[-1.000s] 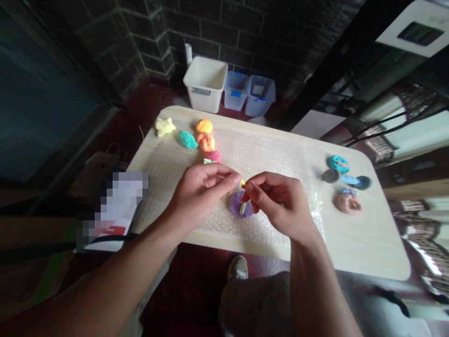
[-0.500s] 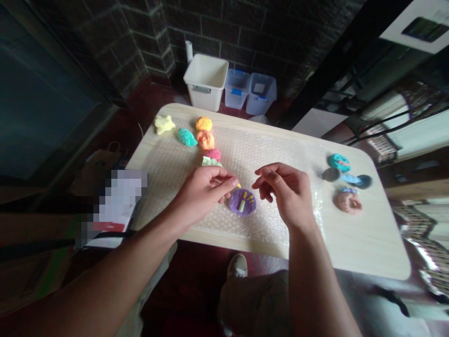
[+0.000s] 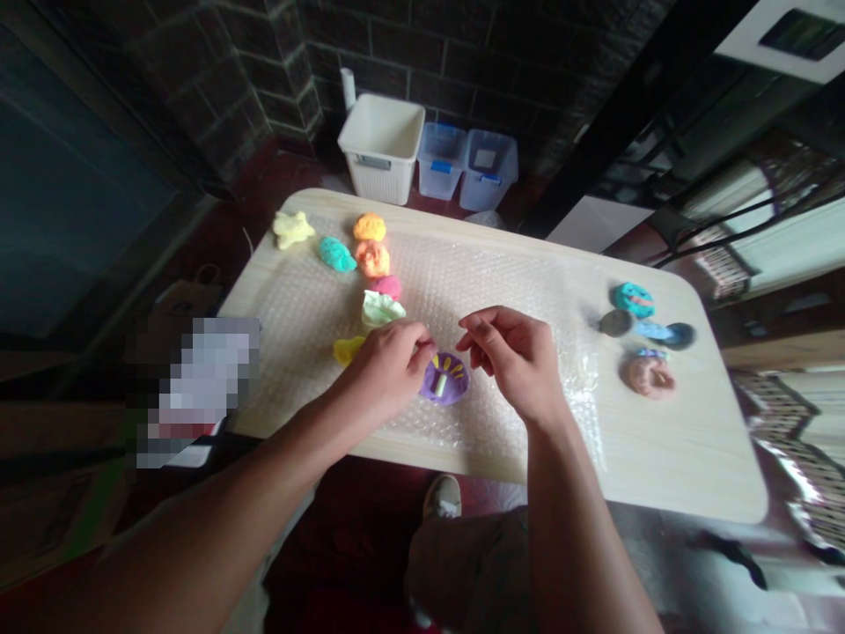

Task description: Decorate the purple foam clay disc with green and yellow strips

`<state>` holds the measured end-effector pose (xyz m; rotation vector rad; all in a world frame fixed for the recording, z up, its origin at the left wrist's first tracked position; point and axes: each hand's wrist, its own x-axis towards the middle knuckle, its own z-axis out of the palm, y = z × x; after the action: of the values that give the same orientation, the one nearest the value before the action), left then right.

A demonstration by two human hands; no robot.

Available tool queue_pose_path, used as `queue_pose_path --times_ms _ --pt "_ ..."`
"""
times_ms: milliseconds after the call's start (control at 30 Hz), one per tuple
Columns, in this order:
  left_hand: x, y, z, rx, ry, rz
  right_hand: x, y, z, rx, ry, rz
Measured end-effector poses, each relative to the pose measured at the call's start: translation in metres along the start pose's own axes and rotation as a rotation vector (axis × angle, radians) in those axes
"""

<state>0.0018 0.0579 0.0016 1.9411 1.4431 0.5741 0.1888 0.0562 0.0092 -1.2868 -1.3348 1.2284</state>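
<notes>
A purple clay disc [image 3: 451,390] lies on bubble wrap between my hands. On it are a pale green strip [image 3: 441,384] and several small yellow clay pieces fanned along its far side. My left hand [image 3: 396,361] is closed in a pinch at the disc's far left edge, its fingertips at the leftmost yellow clay piece [image 3: 435,361]; the hand partly covers the disc. My right hand [image 3: 515,357] hovers just right of the disc, fingers loosely curled and apart, with nothing visible in them. Beside my left wrist, a bright yellow clay lump [image 3: 347,350] is partly hidden.
Pale green [image 3: 381,309], pink [image 3: 387,287], orange [image 3: 373,259], yellow-orange [image 3: 369,226], teal [image 3: 337,254] and pale yellow [image 3: 293,230] clay lumps sit far left. Clay shapes, including a blue-grey dumbbell form [image 3: 650,329], lie right. Bins [image 3: 383,167] stand beyond the table [image 3: 687,458].
My left hand has come down to the disc's edge, and its small yellow clay piece now appears on the disc. The view has shifted slightly, uncovering the bright yellow lump.
</notes>
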Motion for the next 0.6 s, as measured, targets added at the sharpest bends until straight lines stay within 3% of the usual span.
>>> queue_pose_path --times_ms 600 --pt "0.0013 -0.0017 0.0042 0.08 -0.013 0.01 -0.0017 0.0023 -0.0031 -0.142 -0.043 -0.053"
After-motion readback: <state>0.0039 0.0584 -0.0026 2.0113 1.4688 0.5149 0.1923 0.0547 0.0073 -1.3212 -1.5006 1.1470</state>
